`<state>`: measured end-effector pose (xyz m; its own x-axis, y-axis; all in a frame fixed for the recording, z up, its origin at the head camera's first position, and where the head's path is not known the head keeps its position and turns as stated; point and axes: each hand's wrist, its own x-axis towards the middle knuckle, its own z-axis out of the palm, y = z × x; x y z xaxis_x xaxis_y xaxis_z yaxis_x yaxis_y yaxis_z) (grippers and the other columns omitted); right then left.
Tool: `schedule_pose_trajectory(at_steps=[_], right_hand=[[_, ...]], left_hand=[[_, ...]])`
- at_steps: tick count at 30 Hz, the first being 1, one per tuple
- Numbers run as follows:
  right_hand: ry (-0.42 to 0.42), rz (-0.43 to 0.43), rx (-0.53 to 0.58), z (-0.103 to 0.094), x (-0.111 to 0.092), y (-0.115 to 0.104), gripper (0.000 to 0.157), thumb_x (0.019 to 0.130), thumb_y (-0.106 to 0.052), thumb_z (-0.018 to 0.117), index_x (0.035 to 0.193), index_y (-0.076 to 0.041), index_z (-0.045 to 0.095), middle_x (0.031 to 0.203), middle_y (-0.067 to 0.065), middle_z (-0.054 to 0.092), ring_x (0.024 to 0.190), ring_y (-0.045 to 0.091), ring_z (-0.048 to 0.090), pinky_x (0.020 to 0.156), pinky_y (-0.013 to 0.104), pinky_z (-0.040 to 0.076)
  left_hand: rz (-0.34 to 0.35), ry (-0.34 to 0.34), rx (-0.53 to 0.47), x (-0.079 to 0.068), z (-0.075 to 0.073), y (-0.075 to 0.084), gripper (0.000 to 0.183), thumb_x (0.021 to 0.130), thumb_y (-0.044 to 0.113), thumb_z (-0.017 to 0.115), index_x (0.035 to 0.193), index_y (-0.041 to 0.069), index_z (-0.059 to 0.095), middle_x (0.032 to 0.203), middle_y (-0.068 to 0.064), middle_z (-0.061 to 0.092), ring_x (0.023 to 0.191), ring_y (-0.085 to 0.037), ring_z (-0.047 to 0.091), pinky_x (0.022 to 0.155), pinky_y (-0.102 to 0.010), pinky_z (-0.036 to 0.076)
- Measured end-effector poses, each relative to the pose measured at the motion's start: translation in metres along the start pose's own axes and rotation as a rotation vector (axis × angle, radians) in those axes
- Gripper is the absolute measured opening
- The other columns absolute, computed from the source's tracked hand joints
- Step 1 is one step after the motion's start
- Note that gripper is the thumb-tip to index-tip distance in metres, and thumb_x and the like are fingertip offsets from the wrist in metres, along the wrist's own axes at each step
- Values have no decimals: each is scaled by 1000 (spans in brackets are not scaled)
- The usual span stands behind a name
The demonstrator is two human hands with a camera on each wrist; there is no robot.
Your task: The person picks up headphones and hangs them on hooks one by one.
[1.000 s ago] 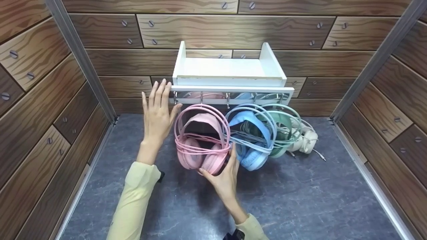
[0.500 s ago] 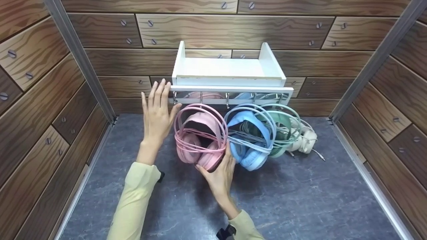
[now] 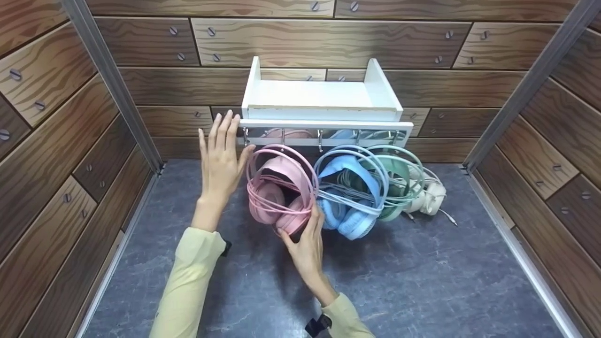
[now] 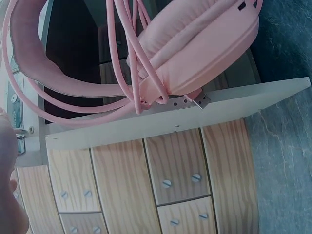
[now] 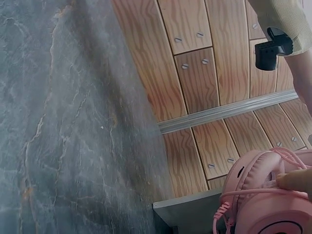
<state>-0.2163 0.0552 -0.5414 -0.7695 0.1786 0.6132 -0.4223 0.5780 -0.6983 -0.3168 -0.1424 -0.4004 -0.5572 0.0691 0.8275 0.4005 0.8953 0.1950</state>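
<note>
Pink headphones (image 3: 293,170), wrapped in their own pink cable, hang from a hook on the white rack's front rail (image 3: 326,124). My right hand (image 3: 306,251) holds the lower right ear cup between thumb and fingers. In the right wrist view, a finger (image 5: 295,180) lies over the pink headphones (image 5: 253,178). My left hand (image 3: 219,166) rests against the rail's left end, fingers straight and pointing up. The left wrist view shows a pink ear cup (image 4: 209,53) close by, with part of that hand (image 4: 7,180) at the edge.
Right of the pink pair hang blue headphones (image 3: 357,220), then green headphones (image 3: 394,169). White headphones (image 3: 434,199) are at the far right, a plug (image 3: 450,218) dangling. A white shelf (image 3: 319,94) tops the rack. Wood-patterned walls (image 3: 300,42) surround the grey marbled floor (image 3: 404,286).
My right hand has moved left and slightly up, swinging the pink ear cups left and away from the blue headphones. The left hand stays at the rail's end.
</note>
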Motion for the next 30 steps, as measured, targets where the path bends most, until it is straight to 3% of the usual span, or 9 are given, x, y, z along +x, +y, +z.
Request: schedule_pose_trajectory(at_steps=[5, 10, 15, 21, 26, 30], right_hand=[[-25, -34, 29, -7, -2, 2, 101, 80, -11, 85, 159, -9, 23, 157, 16, 33, 140, 29, 41, 108, 45, 45], [-29, -44, 62, -22, -4, 2, 90, 87, -12, 79, 160, -15, 27, 159, 9, 36, 117, 23, 60, 78, 34, 60], [26, -99, 112, -43, 1, -1, 62, 91, -6, 73, 148, -12, 50, 143, 10, 51, 94, 22, 65, 59, 24, 59], [57, -272, 92, -69, 18, 2, 27, 91, -3, 74, 115, -15, 74, 103, -1, 70, 80, 12, 65, 60, 19, 55], [67, -361, 64, -92, 27, 10, 21, 90, -5, 76, 106, -18, 78, 91, -7, 71, 76, 10, 65, 64, 15, 53], [101, -400, 42, -114, 32, 20, 20, 87, -3, 76, 103, -15, 79, 90, -5, 73, 78, 12, 66, 69, 18, 54]], left_hand=[[1, 4, -6, 0, 0, 0, 68, 98, 42, 60, 156, 13, 39, 162, -5, 37, 152, -26, 26, 125, -57, 2], [1, -1, -7, 0, 1, 0, 68, 98, 42, 60, 156, 13, 39, 162, -5, 37, 152, -26, 26, 125, -57, 2], [1, -12, -6, 1, 1, 1, 67, 100, 43, 58, 155, 12, 39, 162, -5, 37, 152, -26, 26, 125, -57, 2], [-8, -13, -2, 2, -1, 0, 67, 100, 45, 56, 155, 12, 39, 162, -5, 36, 153, -26, 25, 125, -57, 2], [-13, -23, -3, 1, -2, 0, 66, 100, 44, 57, 155, 12, 39, 162, -6, 36, 153, -26, 25, 125, -56, 1], [-13, -30, 1, 0, -2, 0, 66, 100, 44, 56, 156, 12, 39, 162, -5, 36, 153, -26, 24, 125, -55, -1]])
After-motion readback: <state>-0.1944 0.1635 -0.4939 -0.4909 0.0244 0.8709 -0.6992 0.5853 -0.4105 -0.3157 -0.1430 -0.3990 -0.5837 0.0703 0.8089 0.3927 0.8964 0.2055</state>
